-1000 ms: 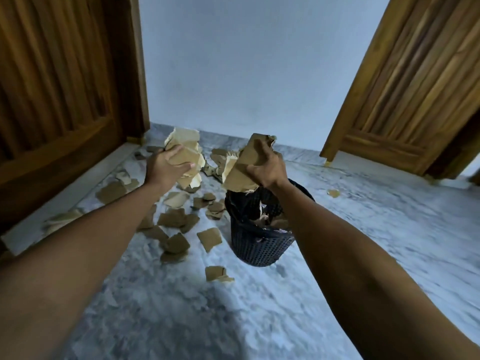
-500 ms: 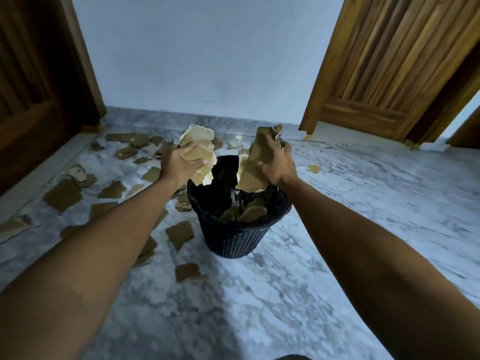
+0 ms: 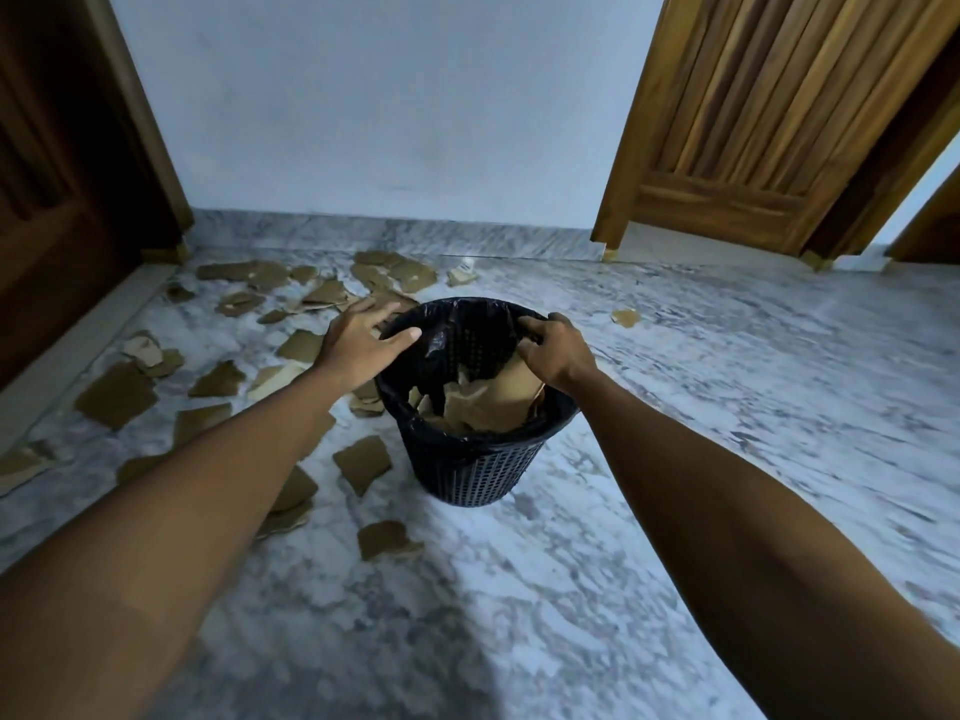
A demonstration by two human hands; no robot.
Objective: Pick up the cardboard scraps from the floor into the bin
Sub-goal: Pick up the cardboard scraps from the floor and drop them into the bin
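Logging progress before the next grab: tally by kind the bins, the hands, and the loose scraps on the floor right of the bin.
bin: 1
hands: 2 (left hand, right hand)
lone scrap on the floor right of the bin: 1
Total: 4
The scraps left of the bin overlap too much to count exactly.

Domestic interior, likely a hallway: polished grey-white marble floor point(image 3: 727, 407) with matching skirting, plain painted wall point(image 3: 389, 96), two panelled wooden doors point(image 3: 769, 122).
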